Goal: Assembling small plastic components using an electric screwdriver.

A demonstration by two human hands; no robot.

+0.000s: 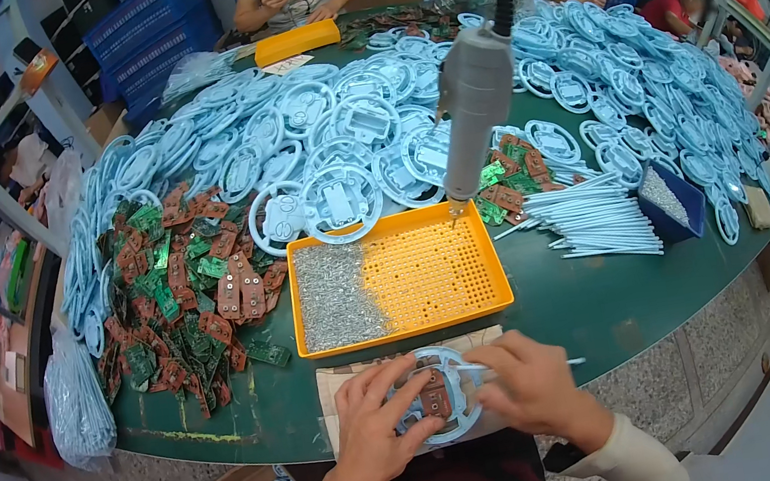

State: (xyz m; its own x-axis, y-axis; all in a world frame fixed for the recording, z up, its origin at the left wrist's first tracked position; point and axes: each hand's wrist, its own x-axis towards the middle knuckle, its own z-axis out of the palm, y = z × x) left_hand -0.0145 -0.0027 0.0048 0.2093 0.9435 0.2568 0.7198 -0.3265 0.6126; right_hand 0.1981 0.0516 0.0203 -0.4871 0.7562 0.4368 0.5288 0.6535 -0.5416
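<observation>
At the near table edge, a round light blue plastic housing (469,419) lies on a piece of cardboard (336,389). A brown circuit board (435,396) sits inside its ring. My left hand (374,424) grips the housing from the left, its fingers reaching over the rim and the board. My right hand (534,383) is closed on a thin light blue plastic stick (575,361), whose far end sticks out to the right. The stick's other end lies at the housing's right side; my fingers partly hide where they meet.
Just beyond is a yellow tray (407,332) of small metal screws (338,293), with a grey electric screwdriver (476,115) hanging over it. Circuit boards (180,283) pile up left, sticks (593,218) and a blue bin (689,218) right. Housings (338,198) heap behind. Other people work beyond.
</observation>
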